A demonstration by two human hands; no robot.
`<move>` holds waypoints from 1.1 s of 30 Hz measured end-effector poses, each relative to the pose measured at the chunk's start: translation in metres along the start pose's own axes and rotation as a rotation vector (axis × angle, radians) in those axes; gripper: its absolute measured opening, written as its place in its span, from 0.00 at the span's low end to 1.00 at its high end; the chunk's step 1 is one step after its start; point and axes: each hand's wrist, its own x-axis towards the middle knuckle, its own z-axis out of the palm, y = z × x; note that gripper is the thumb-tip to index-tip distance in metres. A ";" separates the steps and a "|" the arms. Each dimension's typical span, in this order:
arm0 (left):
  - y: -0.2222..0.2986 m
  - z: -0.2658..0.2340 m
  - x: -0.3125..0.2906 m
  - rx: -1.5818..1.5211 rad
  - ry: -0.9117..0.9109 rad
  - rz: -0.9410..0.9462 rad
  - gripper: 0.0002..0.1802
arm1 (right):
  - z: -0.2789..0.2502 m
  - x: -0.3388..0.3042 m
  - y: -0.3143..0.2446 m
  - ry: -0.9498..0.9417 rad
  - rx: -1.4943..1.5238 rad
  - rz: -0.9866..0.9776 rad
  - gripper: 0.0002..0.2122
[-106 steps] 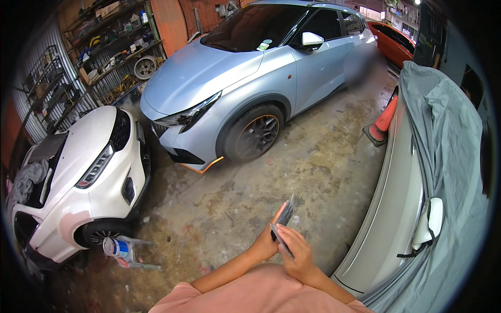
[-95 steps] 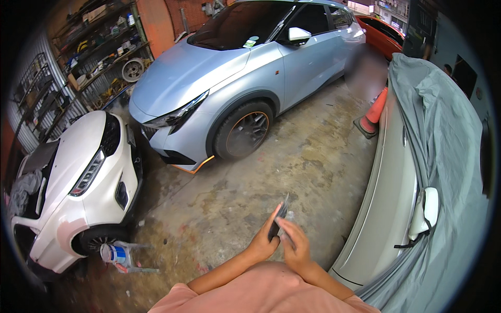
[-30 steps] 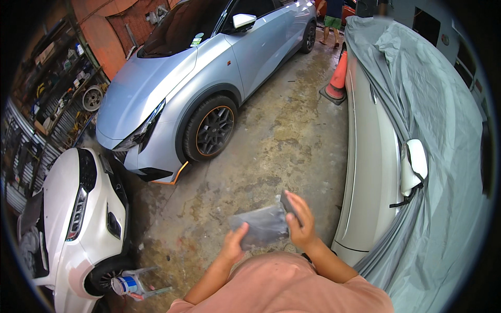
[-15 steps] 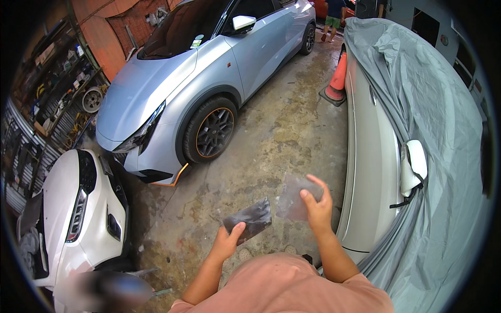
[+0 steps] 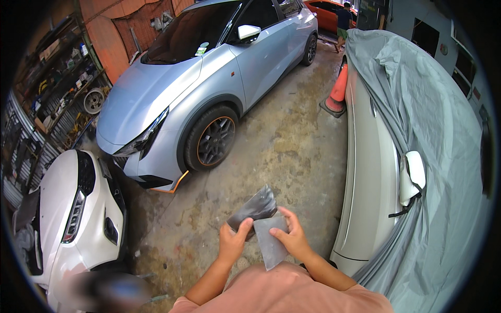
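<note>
My left hand [image 5: 234, 242] is closed on a dark grey sheet of sandpaper [image 5: 257, 204], its thumb pressed on the lower edge. Whitish smears mark the sheet's surface. A lighter grey sheet of sandpaper [image 5: 268, 243] is pinched in my right hand [image 5: 292, 236], thumb on its face and fingers behind. This lighter sheet hangs with a corner pointing down toward my shirt. Its upper left corner meets or overlaps the dark sheet near my left thumb. Both hands are close together in front of my body, above the concrete floor.
A silver-blue car [image 5: 172, 88] stands ahead on the left, a white car [image 5: 68, 208] nearer left. Along my right is a car under a grey cover [image 5: 443, 130], its side exposed. An orange cone [image 5: 336, 88] leans beside it. A person [image 5: 344, 26] is far back.
My right hand has come down and left, bringing the lighter sheet against the dark one and turning it downward. My left hand has shifted slightly right. The far person has moved.
</note>
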 end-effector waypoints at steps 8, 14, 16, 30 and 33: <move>-0.025 -0.009 -0.011 -0.479 -0.223 -0.220 0.20 | 0.005 0.021 -0.013 0.062 0.494 0.235 0.23; -0.022 -0.062 0.010 0.420 -0.636 -0.424 0.18 | 0.000 0.029 -0.023 -0.148 0.018 0.111 0.15; -0.023 -0.077 0.016 0.502 -0.695 -0.353 0.18 | 0.012 0.029 -0.040 -0.244 -0.194 0.171 0.15; -0.049 -0.116 0.146 -0.159 -0.280 -0.235 0.22 | -0.049 0.055 0.040 0.256 -0.443 0.368 0.19; -0.071 -0.081 0.183 -0.188 -0.222 -0.200 0.25 | -0.148 0.059 0.147 0.475 -0.880 0.361 0.22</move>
